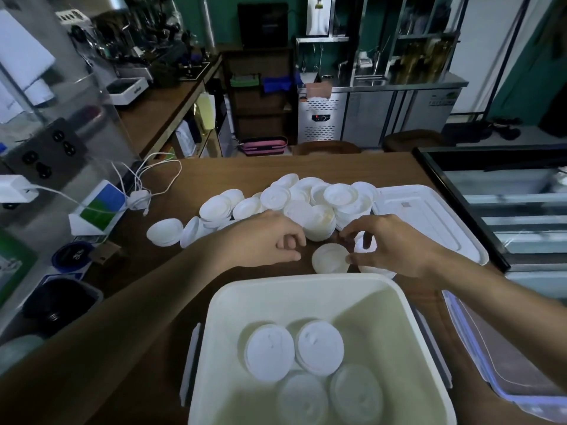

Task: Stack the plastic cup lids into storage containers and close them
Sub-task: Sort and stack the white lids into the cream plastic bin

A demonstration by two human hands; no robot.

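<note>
A heap of white plastic cup lids [294,204] covers the middle of the wooden table. An open white storage container [306,289] stands at the near edge with several short stacks of lids [294,351] on its floor. Just beyond its far rim, my right hand [395,243] pinches a single lid [329,258] at its right edge with thumb and fingers. More lids lie under that hand. My left hand [270,237] hovers left of that lid with fingers loosely curled, holding nothing.
A white container cover [429,216] lies flat to the right of the heap. A second clear cover [503,357] sits at the near right. White cables and a charger [138,191] lie at the left. A glass display case [506,191] borders the right.
</note>
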